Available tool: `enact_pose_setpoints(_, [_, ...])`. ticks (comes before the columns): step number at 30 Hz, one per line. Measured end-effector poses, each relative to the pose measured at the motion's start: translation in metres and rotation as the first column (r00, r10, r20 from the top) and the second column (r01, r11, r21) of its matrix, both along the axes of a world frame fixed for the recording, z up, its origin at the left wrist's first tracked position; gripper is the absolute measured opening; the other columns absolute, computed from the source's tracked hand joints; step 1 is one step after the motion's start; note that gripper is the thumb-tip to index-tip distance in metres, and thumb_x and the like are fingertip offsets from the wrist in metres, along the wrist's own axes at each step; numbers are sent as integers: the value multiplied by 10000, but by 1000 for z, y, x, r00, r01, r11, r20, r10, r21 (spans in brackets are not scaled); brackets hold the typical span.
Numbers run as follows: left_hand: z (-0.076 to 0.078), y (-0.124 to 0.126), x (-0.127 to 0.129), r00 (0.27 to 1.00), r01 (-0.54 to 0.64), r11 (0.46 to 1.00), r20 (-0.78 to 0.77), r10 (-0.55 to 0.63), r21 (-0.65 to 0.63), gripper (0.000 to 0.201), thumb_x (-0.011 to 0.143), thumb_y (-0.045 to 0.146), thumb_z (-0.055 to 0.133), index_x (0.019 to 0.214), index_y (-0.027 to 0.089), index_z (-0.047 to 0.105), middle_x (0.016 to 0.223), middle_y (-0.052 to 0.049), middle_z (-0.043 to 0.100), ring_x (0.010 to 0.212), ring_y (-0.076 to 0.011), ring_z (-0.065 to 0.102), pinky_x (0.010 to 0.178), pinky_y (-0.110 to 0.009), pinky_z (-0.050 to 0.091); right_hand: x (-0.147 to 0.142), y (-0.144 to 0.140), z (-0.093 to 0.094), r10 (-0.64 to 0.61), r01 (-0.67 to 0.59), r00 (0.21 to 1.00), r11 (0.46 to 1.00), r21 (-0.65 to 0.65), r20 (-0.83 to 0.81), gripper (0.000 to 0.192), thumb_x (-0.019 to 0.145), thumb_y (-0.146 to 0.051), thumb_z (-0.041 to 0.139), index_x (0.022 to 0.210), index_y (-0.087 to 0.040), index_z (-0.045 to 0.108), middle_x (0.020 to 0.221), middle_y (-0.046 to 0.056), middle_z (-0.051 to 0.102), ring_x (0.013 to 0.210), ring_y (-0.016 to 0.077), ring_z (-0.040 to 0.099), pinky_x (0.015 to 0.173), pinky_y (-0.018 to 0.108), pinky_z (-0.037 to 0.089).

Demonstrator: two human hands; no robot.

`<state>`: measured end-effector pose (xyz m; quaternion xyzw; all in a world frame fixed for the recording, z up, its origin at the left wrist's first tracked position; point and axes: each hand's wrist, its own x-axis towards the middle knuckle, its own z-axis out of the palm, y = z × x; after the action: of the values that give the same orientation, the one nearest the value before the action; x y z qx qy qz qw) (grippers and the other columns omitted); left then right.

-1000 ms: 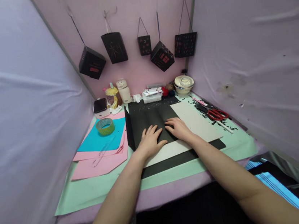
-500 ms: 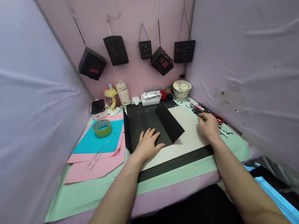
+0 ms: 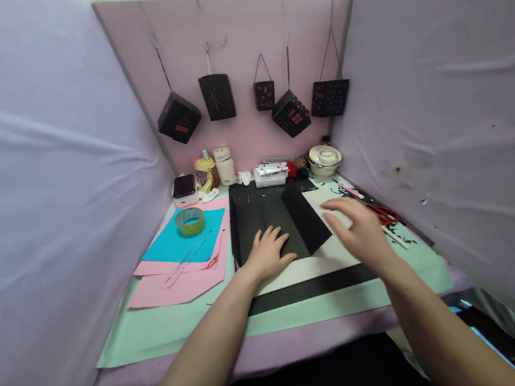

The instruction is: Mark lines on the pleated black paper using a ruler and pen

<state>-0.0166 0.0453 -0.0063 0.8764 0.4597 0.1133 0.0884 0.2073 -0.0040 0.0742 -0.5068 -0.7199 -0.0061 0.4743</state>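
Black card (image 3: 260,213) with its two side flaps folded up lies before me on a large white sheet (image 3: 335,255). Flat on the card's middle, fingers spread, rests my left hand (image 3: 270,254). My right hand (image 3: 358,227) hovers over the white sheet, right of the card's raised flap (image 3: 306,219); its fingers are apart and nothing shows between them. A black paper strip (image 3: 316,287) runs along the sheet's near edge. Close to the right hand lie red-handled scissors (image 3: 386,213), a white stick (image 3: 396,238) and a pink pen-like tool (image 3: 350,190).
Pink and blue sheets (image 3: 185,239) with a tape roll (image 3: 190,222) and clear ruler (image 3: 184,264) lie at left. Along the back stand a white bottle (image 3: 225,165), a plastic box (image 3: 271,175) and a bowl (image 3: 325,159). Black paper boxes (image 3: 219,97) hang behind.
My right hand has come away from the scraps beside the scissors, moved left toward the card's flap and opened. My left hand stays on the card. The view has shifted slightly.
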Motion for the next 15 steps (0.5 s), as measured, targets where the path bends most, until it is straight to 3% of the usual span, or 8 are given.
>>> enact_pose_setpoints(3, [4, -6, 5, 999, 28, 1000, 34, -28, -4, 651, 859, 573, 520, 1419, 255, 426, 1523, -97, 362, 1433, -306, 245, 1160, -557, 136, -52, 15, 2, 297, -282, 948, 950, -136, 112, 262, 910, -310, 480, 1088, -246, 661, 1156, 68, 650, 1121, 224, 575, 980, 383, 452])
enact_pose_setpoints(5, [7, -9, 7, 998, 43, 999, 46, -42, -27, 657, 841, 535, 573, 1409, 234, 438, 1496, -119, 400, 1423, -308, 266, 1164, -558, 130, -72, 41, -11, 380, -332, 909, 909, -252, 169, 305, 900, -306, 503, 1159, -224, 640, 1235, 79, 622, 1174, 220, 552, 1015, 380, 434])
enact_pose_setpoints(10, [8, -6, 5, 983, -2, 997, 181, 17, -80, 464, 919, 401, 495, 1334, 196, 514, 1505, -124, 377, 1431, -283, 255, 1170, -510, 193, -73, 106, -60, 315, -137, 885, 879, -456, 342, 456, 929, -316, 449, 1327, -112, 536, 1423, 170, 488, 1332, 255, 435, 1115, 403, 327])
enact_pose_setpoints(13, [7, -2, 0, 944, -192, 978, 258, 207, -82, 409, 954, 321, 424, 1313, 159, 536, 1462, -116, 439, 1410, -248, 304, 1159, -413, 263, -54, 116, -83, 250, 6, 858, 868, -496, 448, 538, 957, -436, 376, 1430, -183, 426, 1513, 113, 386, 1426, 304, 277, 1145, 518, 232])
enact_pose_setpoints(15, [7, -3, -6, 923, -327, 945, 206, 325, -24, 445, 948, 365, 443, 1334, 162, 526, 1465, -124, 437, 1414, -283, 288, 1170, -472, 209, -43, 114, -92, 257, 36, 828, 863, -505, 498, 611, 936, -555, 364, 1453, -230, 390, 1548, 80, 329, 1441, 306, 239, 1149, 530, 212])
